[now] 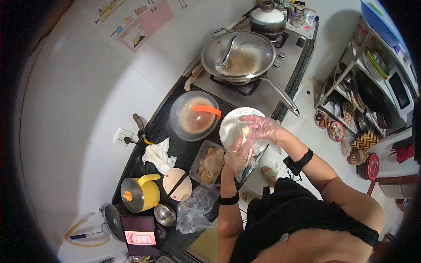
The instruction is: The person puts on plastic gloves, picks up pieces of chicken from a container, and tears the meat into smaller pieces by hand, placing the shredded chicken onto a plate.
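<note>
Both my hands wear clear plastic gloves and meet over a white plate (227, 133) with a patterned rim. A small pale piece of food (245, 130) shows between them. My left hand (239, 151) is closed around its lower part. My right hand (262, 128) comes from the right, thumb and fingers at the piece, one finger stretched out to the left. Just left of my left hand stands a clear plastic container (196, 170) with pale, yellowish food pieces (211, 164) inside.
Behind the plate is a covered pan (239, 55) on the stove, its long handle (283, 97) sticking out rightward. A covered bowl with an orange strip (206, 109), a white cloth (158, 155), chopsticks (179, 186) on a small plate, a yellow kettle (147, 193) and a plastic bag (195, 210) crowd the left counter.
</note>
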`<state>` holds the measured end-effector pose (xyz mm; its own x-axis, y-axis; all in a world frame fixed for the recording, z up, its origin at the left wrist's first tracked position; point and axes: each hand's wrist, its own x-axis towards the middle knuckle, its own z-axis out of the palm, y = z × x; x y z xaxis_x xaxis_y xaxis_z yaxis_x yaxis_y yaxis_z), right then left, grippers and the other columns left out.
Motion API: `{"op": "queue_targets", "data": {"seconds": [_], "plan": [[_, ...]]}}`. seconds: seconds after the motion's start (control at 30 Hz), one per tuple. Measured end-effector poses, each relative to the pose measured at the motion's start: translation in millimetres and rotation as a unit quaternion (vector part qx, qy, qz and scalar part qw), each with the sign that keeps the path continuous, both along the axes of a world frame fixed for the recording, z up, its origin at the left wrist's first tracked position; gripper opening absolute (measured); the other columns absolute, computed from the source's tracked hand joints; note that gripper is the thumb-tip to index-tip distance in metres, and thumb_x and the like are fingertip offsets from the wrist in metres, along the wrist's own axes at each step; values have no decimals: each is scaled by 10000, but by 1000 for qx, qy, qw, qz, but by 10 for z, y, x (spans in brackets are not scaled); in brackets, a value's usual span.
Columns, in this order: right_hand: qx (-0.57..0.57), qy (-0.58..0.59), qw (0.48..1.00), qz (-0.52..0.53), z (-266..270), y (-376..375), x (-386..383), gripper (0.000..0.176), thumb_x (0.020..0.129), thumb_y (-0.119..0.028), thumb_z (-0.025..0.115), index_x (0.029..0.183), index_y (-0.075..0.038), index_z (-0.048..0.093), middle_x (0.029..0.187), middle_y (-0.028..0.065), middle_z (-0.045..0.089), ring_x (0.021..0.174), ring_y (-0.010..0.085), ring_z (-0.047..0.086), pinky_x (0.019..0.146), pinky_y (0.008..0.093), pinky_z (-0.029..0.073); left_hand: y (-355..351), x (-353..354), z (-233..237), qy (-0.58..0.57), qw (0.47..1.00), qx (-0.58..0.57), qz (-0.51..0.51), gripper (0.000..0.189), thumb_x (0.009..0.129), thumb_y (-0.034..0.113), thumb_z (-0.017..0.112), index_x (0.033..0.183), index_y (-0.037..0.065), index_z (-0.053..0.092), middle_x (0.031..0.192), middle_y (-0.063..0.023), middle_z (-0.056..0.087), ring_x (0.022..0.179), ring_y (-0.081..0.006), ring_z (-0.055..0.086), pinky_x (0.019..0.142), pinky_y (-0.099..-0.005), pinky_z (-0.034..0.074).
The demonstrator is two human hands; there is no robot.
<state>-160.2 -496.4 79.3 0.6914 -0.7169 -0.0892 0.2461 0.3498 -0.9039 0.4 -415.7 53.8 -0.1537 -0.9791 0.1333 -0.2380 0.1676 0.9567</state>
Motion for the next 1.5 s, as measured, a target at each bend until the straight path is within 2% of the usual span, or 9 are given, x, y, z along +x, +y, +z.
{"op": "queue_targets", "data": {"seconds": [0.1,0.73,0.93,1.0,1.1,1.23,1.3,1.43,1.5], "plan": [[15,25,999,-20,-40,44,23,642,715,-87,686,1277,-55,376,886,4,563,809,100,546,734,255,432,-69,-11,94,128,963,235,4,246,868,159,484,1064,12,499,786,-63,590,599,-98,546,517,-213,448],[-17,109,992,68,-173,80,-72,447,790,-167,619,1185,-44,451,1068,64,540,996,142,509,854,280,411,79,-27,233,226,939,245,82,253,854,157,507,1041,-11,538,832,-66,563,691,-118,531,589,-245,444],[34,86,993,70,-238,78,-160,427,793,-116,602,1186,-22,462,1113,69,542,1000,150,519,874,281,409,79,-144,195,23,978,184,94,280,769,117,593,1031,29,553,925,-142,551,718,-209,564,603,-285,473],[76,57,995,37,-77,151,-165,375,778,-88,612,1130,-10,511,1063,70,571,974,153,540,874,285,418,82,-81,-93,-287,943,-163,53,288,726,60,612,1009,42,560,989,-144,546,738,-241,572,628,-301,482],[85,-2,996,11,-101,205,-190,315,766,-61,616,1069,-5,552,1010,69,598,934,154,565,849,287,436,-8,-102,-205,-282,875,-383,92,275,820,201,541,1052,54,526,766,-133,559,684,-229,562,615,-356,473],[82,40,996,-15,-157,215,-202,294,768,-45,605,1056,-7,559,1001,68,604,922,155,573,835,287,444,18,-99,-149,-311,868,-384,51,380,682,-12,609,1048,35,519,1039,-132,530,752,-246,568,662,-312,482],[72,24,997,-20,-155,225,-204,281,769,-41,601,1046,-9,566,991,63,609,911,152,577,825,286,447,55,-102,-153,-137,983,-120,-11,399,684,-11,607,1067,34,501,1032,-124,526,742,-234,561,659,-307,479],[61,-7,998,-20,-210,221,-194,372,719,-154,684,1032,0,555,991,71,599,910,158,570,831,279,441,39,-114,-272,-155,958,-243,4,393,684,-18,607,1062,24,508,989,-116,531,727,-214,557,637,-296,479],[26,-25,999,-25,-168,222,-181,289,755,-73,632,1032,-14,575,979,53,611,891,144,577,817,275,447,37,-152,-221,17,998,63,22,359,680,-16,618,1028,20,536,951,-117,539,723,-208,561,611,-295,482]]}}
